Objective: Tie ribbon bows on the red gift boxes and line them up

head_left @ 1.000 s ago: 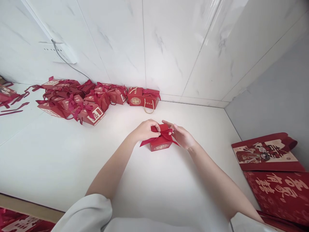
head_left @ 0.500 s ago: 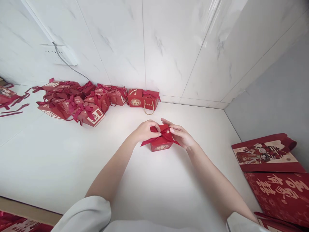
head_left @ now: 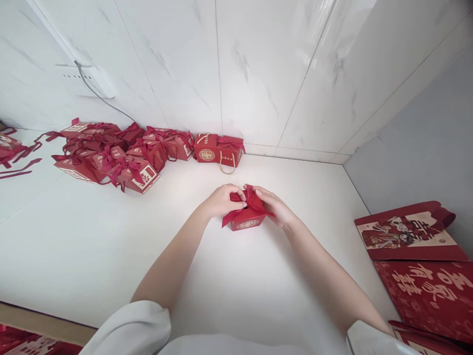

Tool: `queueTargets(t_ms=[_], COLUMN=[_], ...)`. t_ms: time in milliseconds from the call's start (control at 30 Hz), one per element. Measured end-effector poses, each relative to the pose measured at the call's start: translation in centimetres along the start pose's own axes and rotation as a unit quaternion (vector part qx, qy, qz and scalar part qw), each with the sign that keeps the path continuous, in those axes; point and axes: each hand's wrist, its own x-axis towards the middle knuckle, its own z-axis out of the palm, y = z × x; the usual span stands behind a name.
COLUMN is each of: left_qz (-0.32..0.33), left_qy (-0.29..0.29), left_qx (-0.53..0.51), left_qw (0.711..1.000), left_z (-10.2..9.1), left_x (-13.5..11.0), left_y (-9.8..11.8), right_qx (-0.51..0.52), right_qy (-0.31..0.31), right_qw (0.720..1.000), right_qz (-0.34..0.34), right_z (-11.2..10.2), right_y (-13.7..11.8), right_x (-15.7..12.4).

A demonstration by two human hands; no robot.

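Observation:
A small red gift box (head_left: 248,223) with gold print on its front stands on the white table right before me. A red ribbon (head_left: 250,195) is tied over its top, with one tail hanging at the front left. My left hand (head_left: 227,199) pinches the ribbon by the knot, thumb and fingers together. Along the box's right and back side curls my right hand (head_left: 275,206), steadying it; its fingertips are partly hidden behind the ribbon.
Several ribboned red boxes (head_left: 83,167) are heaped at the back left near the wall. Two more boxes (head_left: 218,150), one with a gold cord handle, stand behind my hands. Red gift bags (head_left: 410,231) lie at the right edge. Loose ribbons (head_left: 16,172) lie far left.
My right hand has shifted from the ribbon's right side to the box's right and back side. A ribbon loop now stands up at the knot. My left hand stays at the knot.

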Motion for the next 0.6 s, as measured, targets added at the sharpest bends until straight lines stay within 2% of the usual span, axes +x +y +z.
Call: queueTargets(t_ms=[100,167,333,400,467,533,567,600], left_qz=[-0.010,-0.003,-0.007,-0.016,-0.015,-0.002,0.008,0.017], left_qy=[-0.031,-0.031,0.027,0.064,0.088,0.094,0.090,0.082], left_qx=[-0.047,-0.051,0.001,0.016,0.025,0.034,0.040,0.045], left_qw=[0.998,0.998,1.000,0.998,0.996,0.995,0.995,0.995], left_z=[-0.6,-1.0,-1.7,-1.6,-1.4,-1.0,-0.8,-0.6], left_x=[-0.2,-0.3,-0.6,-0.7,-0.7,-0.8,-0.8,-0.7], left_y=[0.2,0.3,0.6,0.7,0.9,1.2,1.2,1.3], right_qx=[-0.057,-0.087,-0.136,-0.165,-0.222,-0.302,-0.346,-0.389], right_qy=[0.034,0.036,0.009,0.030,0.123,0.221,0.232,0.198], right_qw=[0.998,0.995,0.991,0.986,0.966,0.923,0.903,0.892], right_qz=[-0.004,-0.019,-0.002,-0.006,-0.041,-0.088,-0.106,-0.119], right_z=[-0.2,-0.1,-0.4,-0.7,-0.6,0.1,0.8,1.6], right_y=[-1.2,-1.9,-2.4,-2.4,-2.6,-3.1,-3.3,-3.5], right_x=[-0.6,-1.0,-1.3,-1.2,-1.3,-2.1,-2.7,-3.3])
